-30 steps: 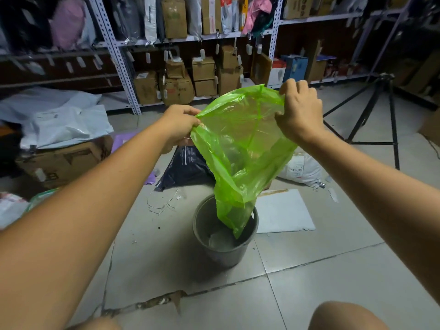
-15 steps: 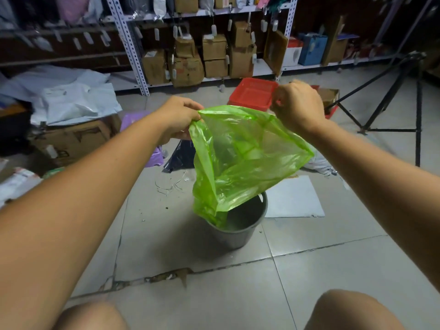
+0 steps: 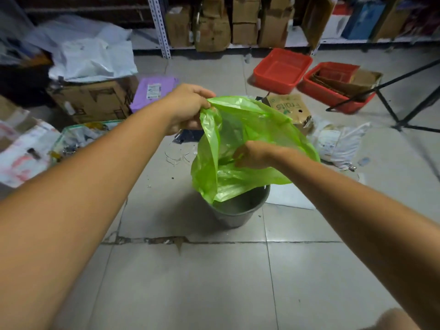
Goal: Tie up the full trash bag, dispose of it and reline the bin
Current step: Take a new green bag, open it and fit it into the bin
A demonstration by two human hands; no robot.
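Left grip: fingers and thumb curled, pinching the far-left rim of the green bag, held up above the bin.
Right grip: lower and nearer, fingers curled onto the bag film at the near side of the mouth; can't tell if it is inside the bag or on its edge.
Green bag: thin, see-through, mouth spread between both grips, bottom drooping into the left side of the bin.
Bin: grey round bucket, upright on the tiled floor, mid-scene, not lined yet.
Far right: two red trays, the left one bare inside, the right one holding cardboard scraps; tripod legs beside them.
Behind bag: cardboard box printed "fruits".
Far left: purple mailer, big carton with white poly bags on top.
Near left: clear bag of rubbish.
Right of bin: white sheet flat on the floor.
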